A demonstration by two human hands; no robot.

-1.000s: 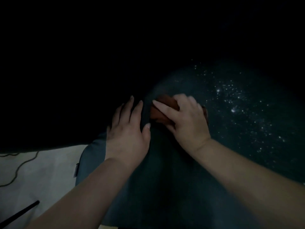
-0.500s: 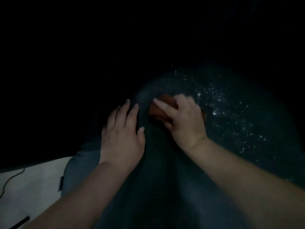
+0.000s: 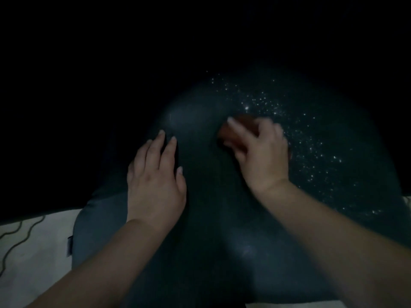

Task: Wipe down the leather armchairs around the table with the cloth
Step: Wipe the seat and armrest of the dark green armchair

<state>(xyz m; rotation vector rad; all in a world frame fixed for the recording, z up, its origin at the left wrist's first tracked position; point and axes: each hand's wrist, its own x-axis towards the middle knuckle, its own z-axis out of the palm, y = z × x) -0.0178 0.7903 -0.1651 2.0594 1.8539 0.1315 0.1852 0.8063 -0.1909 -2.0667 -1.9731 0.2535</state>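
The scene is very dark. A dark grey leather armchair (image 3: 200, 230) fills the middle of the head view, its rounded top curving away from me. Bright speckles (image 3: 300, 134) dot its right side. My right hand (image 3: 260, 152) presses a reddish-brown cloth (image 3: 231, 132) onto the leather near the top; only the cloth's left part shows under my fingers. My left hand (image 3: 155, 174) lies flat on the armchair's left side, fingers spread, holding nothing. The two hands are a short gap apart.
Pale floor (image 3: 33, 252) shows at the lower left, with a wavy dark cord (image 3: 17, 236) lying on it. A small tag (image 3: 69, 245) sticks out of the armchair's left edge. Everything above and behind the armchair is black.
My right hand has slid the cloth to the right and slightly up, away from my left hand. My left hand stays flat on the leather. The view has shifted, and the floor cord shows again.
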